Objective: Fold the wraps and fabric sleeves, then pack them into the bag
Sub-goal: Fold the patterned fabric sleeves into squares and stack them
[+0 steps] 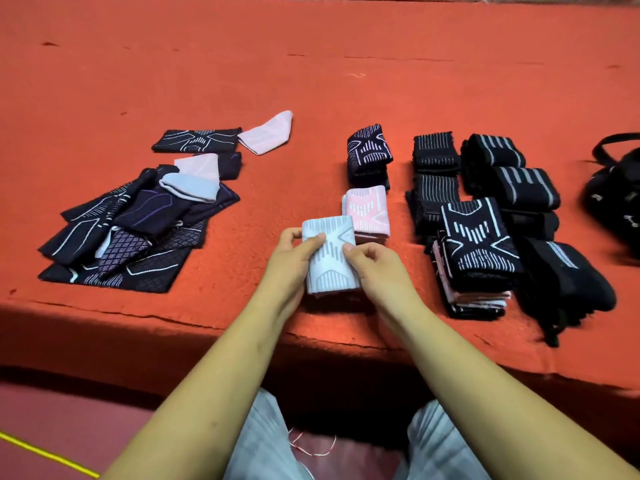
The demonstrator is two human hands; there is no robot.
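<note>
A folded pale blue-white sleeve (pixel 330 261) with a grey pattern is held between both hands near the front of the red surface. My left hand (pixel 292 263) grips its left edge, thumb on top. My right hand (pixel 375 268) pinches its right edge. Just behind it lies a folded pink sleeve (pixel 367 211), and farther back a folded dark sleeve stack (pixel 369 155). A heap of unfolded dark, pink and light blue sleeves (pixel 138 216) lies to the left. Folded black wraps (pixel 512 181) and a stack of folded sleeves (pixel 476 251) sit to the right. The black bag (pixel 616 199) is at the right edge.
The red felt-covered surface (pixel 311 64) stretches far back. Its front edge (pixel 242 330) drops off just below my hands. My knees in light trousers are underneath. A yellow line crosses the floor at the lower left.
</note>
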